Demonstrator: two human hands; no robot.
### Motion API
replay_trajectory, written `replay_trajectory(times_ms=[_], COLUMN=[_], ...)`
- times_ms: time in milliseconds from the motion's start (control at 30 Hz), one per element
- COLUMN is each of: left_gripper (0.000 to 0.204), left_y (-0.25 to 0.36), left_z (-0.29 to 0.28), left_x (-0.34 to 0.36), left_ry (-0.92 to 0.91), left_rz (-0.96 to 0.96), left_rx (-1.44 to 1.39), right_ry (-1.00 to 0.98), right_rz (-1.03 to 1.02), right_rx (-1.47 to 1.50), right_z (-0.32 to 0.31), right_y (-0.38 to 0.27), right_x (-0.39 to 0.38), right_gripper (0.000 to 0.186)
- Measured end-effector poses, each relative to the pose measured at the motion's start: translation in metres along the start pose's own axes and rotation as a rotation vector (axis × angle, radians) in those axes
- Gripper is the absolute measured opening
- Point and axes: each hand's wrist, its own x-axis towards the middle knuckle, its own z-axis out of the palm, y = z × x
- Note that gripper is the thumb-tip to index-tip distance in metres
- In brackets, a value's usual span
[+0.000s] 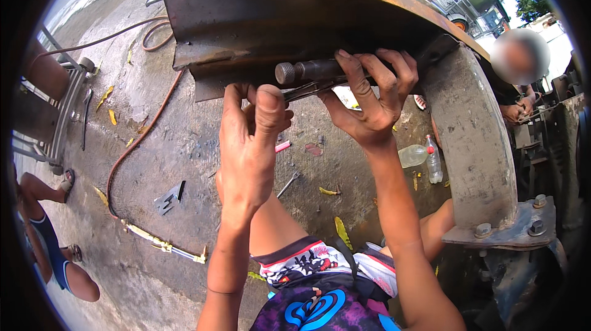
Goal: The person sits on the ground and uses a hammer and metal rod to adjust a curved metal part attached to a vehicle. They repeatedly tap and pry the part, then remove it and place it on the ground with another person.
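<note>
Under the rusty steel beam (246, 14) both my hands are raised close together. My right hand (372, 94) curls its fingers over a dark metal cylinder (317, 70) with a knurled round end, its thumb below. Thin dark metal strips (308, 90) run just under the cylinder, between my hands. My left hand (249, 140) is closed, thumb up, at the near end of these strips; its fingertips are partly hidden. Whether cylinder and strips are one piece I cannot tell.
A bolted steel bracket (474, 140) stands at the right. On the concrete lie a cutting torch (163, 243) with its hose (143, 140), a wrench (288, 184), metal offcuts (169, 198) and plastic bottles (434, 161). One person sits at the left; another works at the far right.
</note>
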Motion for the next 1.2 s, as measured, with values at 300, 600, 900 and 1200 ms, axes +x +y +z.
replay_trajectory(times_ms=[300, 600, 900, 1200], left_gripper=[0.087, 0.063, 0.058, 0.066], left_y=[-0.015, -0.004, -0.015, -0.079], left_z=[0.019, 0.025, 0.018, 0.002], left_x=[0.018, 0.031, 0.033, 0.033], left_ry=[0.226, 0.109, 0.030, 0.335], left_rz=[0.094, 0.001, 0.006, 0.832], left_rx=[0.126, 0.021, 0.008, 0.234], right_ry=[0.033, 0.042, 0.215, 0.171], right_rz=[0.075, 0.057, 0.089, 0.035], right_rx=[0.008, -0.096, -0.083, -0.003], right_z=[0.008, 0.021, 0.052, 0.048], right_y=[-0.011, -0.035, -0.036, -0.027], right_x=[-0.007, 0.000, 0.000, -0.002], right_gripper=[0.060, 0.055, 0.036, 0.031])
